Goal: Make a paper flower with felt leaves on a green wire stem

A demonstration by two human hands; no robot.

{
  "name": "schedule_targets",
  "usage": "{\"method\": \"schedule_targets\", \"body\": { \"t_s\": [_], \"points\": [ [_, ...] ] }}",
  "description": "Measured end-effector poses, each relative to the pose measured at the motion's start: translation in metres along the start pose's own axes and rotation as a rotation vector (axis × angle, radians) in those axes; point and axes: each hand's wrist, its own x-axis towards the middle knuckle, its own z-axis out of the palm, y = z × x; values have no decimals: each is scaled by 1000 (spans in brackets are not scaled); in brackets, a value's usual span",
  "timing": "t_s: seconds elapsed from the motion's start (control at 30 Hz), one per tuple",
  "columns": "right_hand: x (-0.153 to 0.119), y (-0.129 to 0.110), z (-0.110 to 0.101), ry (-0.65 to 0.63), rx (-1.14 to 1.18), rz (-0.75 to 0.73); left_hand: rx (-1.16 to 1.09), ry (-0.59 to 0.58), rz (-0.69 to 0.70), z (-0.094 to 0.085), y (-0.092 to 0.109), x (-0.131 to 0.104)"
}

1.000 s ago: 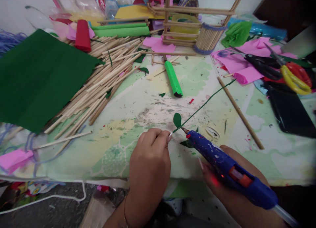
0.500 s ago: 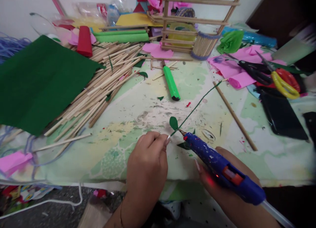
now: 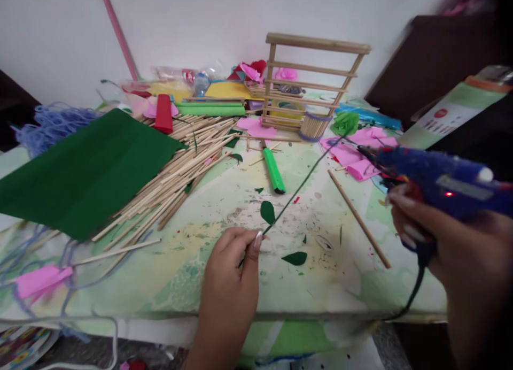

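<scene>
Green stem (image 3: 306,179) pinched between thumb and fingers, the left hand (image 3: 234,268) works low over a patterned tablecloth (image 3: 176,274), one leaf (image 3: 267,212) on the stem near the fingertips. At right, the right hand (image 3: 449,236) grips a blue glue gun (image 3: 444,180), raised. Beyond lie a green cutter (image 3: 273,171) and wooden sticks (image 3: 172,169); behind stands a stick frame (image 3: 306,84).

Room to pass btwn stick pile (image 3: 176,169) & green cutter (image 3: 274,171) — R of it, stem (image 3: 308,177) & loose stick (image 3: 358,218) in way.
</scene>
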Motion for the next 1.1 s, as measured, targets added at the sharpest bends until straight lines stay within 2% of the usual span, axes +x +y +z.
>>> {"method": "schedule_targets", "body": {
  "t_s": [0.03, 0.07, 0.13, 0.2, 0.3, 0.43, 0.63, 0.87, 0.97, 1.1],
  "points": [
    [18, -2, 5, -39, 141, 49, -32, 21, -26, 0, 2, 1],
    [36, -1, 12, -30, 160, 29, -78, 40, -59, 0, 3, 2],
    [67, 7, 31, -74, 117, 25, -224, 30, -154, 1, 5, 4],
    [88, 23, 53, -182, 32, 41, -420, -40, -280, 2, 6, 6],
    [96, 44, 80, -306, -88, 7, -649, -146, -457, 6, 4, 9],
    [89, 54, 91, -362, -201, -64, -766, -135, -561, 12, -3, 9],
    [87, 55, 79, -465, -311, -68, -801, -83, -602, 14, -7, 8],
    [77, 46, 64, -529, -344, -79, -803, -28, -640, 10, 0, 7],
    [66, 46, 39, -528, -453, -155, -794, 19, -641, 8, 5, 6],
    [29, 45, -14, -469, -859, -358, -784, 66, -650, 4, 12, 4]
  ]
}}
